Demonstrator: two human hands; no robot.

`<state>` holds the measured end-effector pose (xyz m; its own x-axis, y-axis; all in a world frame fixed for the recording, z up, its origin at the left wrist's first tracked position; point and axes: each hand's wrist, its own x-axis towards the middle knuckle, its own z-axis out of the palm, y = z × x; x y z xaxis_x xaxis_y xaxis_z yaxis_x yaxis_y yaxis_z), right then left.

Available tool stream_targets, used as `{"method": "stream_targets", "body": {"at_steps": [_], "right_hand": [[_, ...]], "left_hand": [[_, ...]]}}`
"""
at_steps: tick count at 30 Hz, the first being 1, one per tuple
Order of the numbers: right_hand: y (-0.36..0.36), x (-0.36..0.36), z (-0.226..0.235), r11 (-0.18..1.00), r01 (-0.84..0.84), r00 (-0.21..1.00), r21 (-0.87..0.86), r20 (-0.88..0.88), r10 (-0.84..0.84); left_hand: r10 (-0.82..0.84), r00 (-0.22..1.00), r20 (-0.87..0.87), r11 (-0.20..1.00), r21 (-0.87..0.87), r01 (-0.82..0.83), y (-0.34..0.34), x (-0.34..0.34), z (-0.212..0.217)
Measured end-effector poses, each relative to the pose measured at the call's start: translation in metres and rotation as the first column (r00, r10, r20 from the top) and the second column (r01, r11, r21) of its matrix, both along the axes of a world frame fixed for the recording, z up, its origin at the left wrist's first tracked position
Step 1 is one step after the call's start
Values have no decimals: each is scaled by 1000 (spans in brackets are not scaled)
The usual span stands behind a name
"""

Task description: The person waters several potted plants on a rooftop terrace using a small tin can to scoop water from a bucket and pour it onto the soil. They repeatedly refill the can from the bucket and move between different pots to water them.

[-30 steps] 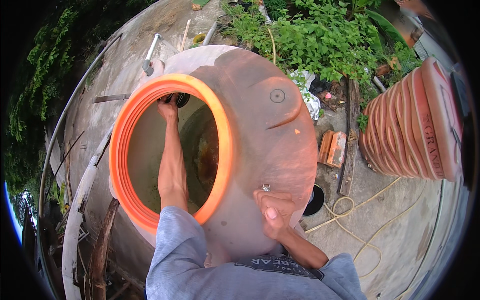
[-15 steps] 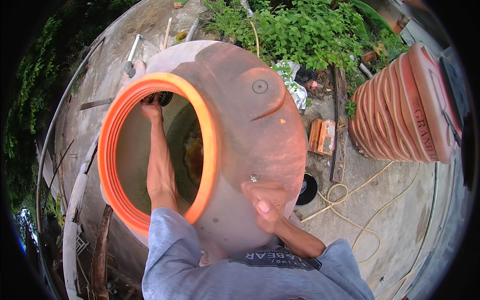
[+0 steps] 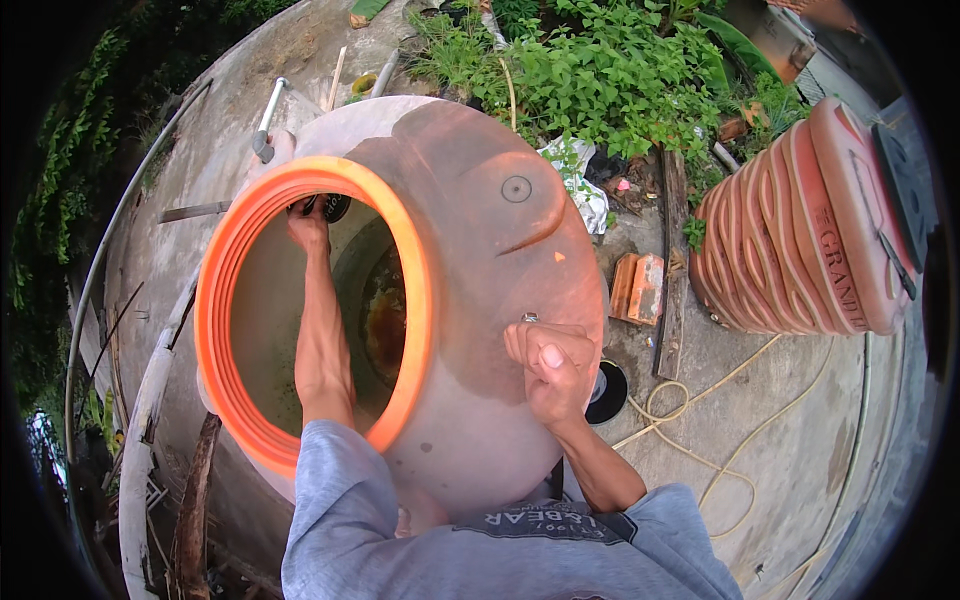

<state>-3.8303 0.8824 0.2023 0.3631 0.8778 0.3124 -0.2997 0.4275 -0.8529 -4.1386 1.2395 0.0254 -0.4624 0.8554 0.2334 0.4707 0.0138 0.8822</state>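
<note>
A large rounded plastic tank (image 3: pixel 440 465), pinkish grey with wet patches, lies open toward me. Around its mouth runs an orange threaded rim (image 3: pixel 412 300). My left arm reaches through this opening. Near the far inner wall, my left hand (image 3: pixel 310 230) is closed on a black round object (image 3: pixel 337 206) with pale lettering; the rim partly hides it, and I cannot tell its kind. Murky brownish water (image 3: pixel 385 310) shows at the tank's bottom. My right hand (image 3: pixel 553 368) makes a fist against the tank's outer right side, a ring on one finger and nothing visible in it.
A ribbed terracotta-coloured tank (image 3: pixel 780 235) with a dark lid stands at the right. Between the tanks are an orange brick block (image 3: pixel 637 288), a wooden plank (image 3: pixel 672 300), a black bucket (image 3: pixel 607 390) and a loose yellowish hose (image 3: pixel 690 430). Green plants (image 3: pixel 610 80) grow behind.
My right fist has moved up and to the right along the tank's outer wall. My left hand stays at the far inner wall with the black object, and the whole view has shifted slightly.
</note>
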Motion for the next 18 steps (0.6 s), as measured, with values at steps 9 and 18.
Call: {"method": "stream_targets", "body": {"at_steps": [9,18], "right_hand": [[24,35,-21,1000,3,964,-28,-266,-10],[65,56,21,986,-34,986,163,-158,60]], "left_hand": [[-33,999,-25,999,21,34,-3,14,5],[7,1000,19,1000,12,-7,-5,13,9]]}}
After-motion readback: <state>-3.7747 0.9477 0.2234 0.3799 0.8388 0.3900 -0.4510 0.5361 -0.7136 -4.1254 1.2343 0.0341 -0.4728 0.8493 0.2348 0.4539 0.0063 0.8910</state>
